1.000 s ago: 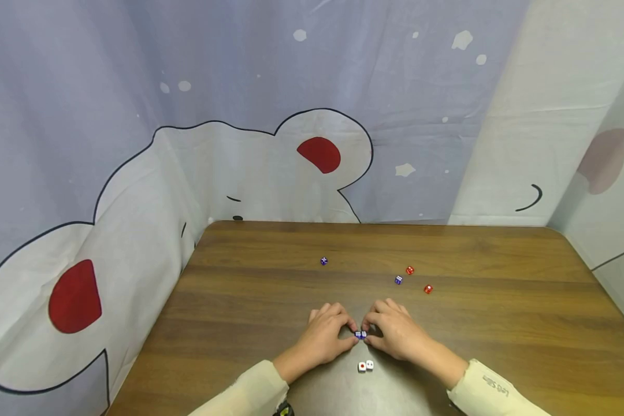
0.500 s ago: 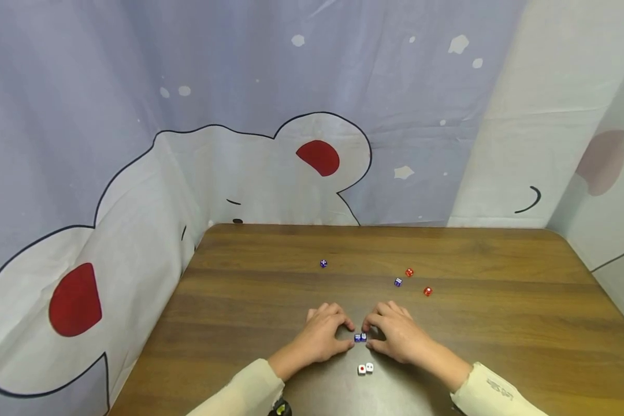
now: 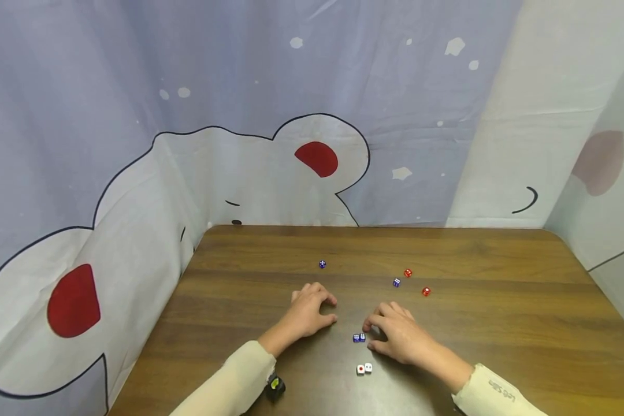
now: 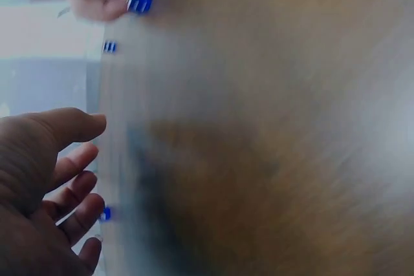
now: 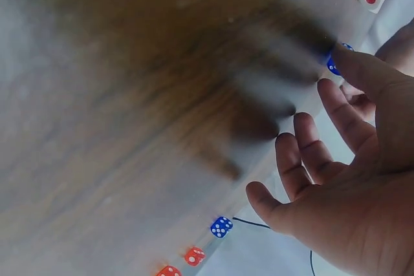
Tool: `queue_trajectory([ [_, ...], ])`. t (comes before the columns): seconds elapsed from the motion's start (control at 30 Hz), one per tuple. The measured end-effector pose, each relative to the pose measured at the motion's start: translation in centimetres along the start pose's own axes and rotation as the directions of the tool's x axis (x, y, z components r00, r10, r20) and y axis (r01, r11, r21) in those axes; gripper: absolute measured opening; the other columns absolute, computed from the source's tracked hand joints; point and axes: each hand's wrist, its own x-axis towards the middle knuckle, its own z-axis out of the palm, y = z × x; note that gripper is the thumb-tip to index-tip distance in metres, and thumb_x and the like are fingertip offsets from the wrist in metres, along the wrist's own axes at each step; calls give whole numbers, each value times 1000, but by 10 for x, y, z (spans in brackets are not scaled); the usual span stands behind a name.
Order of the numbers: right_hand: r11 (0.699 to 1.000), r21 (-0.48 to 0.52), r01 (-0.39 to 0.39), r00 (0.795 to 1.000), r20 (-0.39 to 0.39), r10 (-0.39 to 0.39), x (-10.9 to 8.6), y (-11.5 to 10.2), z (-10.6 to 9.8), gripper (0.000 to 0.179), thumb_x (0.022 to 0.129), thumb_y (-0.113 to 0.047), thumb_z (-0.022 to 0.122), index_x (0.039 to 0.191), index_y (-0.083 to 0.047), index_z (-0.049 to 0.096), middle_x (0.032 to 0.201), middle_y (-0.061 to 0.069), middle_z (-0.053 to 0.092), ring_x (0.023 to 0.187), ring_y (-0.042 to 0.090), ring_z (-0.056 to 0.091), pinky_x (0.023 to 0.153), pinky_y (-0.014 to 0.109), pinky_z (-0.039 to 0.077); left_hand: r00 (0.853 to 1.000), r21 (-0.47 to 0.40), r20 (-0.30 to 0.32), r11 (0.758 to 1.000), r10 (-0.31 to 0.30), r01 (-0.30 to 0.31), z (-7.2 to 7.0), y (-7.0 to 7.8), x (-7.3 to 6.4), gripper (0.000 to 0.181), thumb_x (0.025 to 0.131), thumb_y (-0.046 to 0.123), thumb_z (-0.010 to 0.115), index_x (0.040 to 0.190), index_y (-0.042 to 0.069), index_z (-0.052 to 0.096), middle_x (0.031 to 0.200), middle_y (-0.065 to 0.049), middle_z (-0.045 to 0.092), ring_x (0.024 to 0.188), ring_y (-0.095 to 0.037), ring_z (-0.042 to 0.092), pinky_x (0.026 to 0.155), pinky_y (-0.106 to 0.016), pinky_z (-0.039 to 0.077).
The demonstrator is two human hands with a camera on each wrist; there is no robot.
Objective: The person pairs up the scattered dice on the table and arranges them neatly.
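Note:
Two blue dice (image 3: pixel 359 337) sit side by side on the wooden table in front of me. Just to their right is my right hand (image 3: pixel 401 335), thumb and index finger parted at the right-hand die; whether they touch it I cannot tell. My left hand (image 3: pixel 305 311) hovers over the table up and left of the pair, fingers loosely bent, holding nothing. Nearer my body lie two white dice (image 3: pixel 364 368), one with a red dot on top. Beyond the left hand is a single blue die (image 3: pixel 322 264). The right wrist view shows the right hand's fingers (image 5: pixel 294 172) spread and relaxed.
Farther back on the right lie another blue die (image 3: pixel 397 282) and two red dice, one at the rear (image 3: pixel 408 273) and one farther right (image 3: pixel 426 292). A printed curtain (image 3: pixel 411 115) hangs behind the table (image 3: pixel 499 323).
My left hand has let go of the blue pair and moved up and left, away from it. The right hand has loosened its fingers and stays beside the pair. The dice have hardly moved.

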Motion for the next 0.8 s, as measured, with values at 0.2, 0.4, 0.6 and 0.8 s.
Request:
queue_trajectory([
  [0.2,1000,7,2,1000,-13,-2,-1,-2,1,22,81,-29,84,97,-25,69,96,-11,51,91,11,43,80,36,38,991,-84,-79,991,-109,103,-11,-23,25,30,88,30,78,114,16,72,118,-3,61,112,-25,52,93,-50,34],
  [0.4,1000,0,2,1000,-22,-2,-1,-2,3,21,81,-29,83,97,-26,69,97,-11,51,92,11,43,81,37,38,970,-113,-123,975,-207,194,-15,-40,46,31,89,30,78,116,17,71,124,-5,60,120,-27,50,96,-52,33],
  [0.6,1000,-8,12,999,-42,-12,1,-3,5,22,80,-30,84,95,-25,70,97,-11,52,92,12,45,81,37,39,962,-102,-138,969,-236,223,-13,-46,62,33,89,32,77,118,17,70,127,-6,60,121,-28,50,94,-51,34],
  [0.8,1000,0,4,1000,-30,-4,3,-5,6,21,80,-31,84,94,-26,69,96,-12,52,92,11,45,81,37,39,954,-71,-137,963,-269,261,-6,-51,74,36,90,34,77,121,19,69,129,-5,60,124,-28,50,93,-49,34],
])
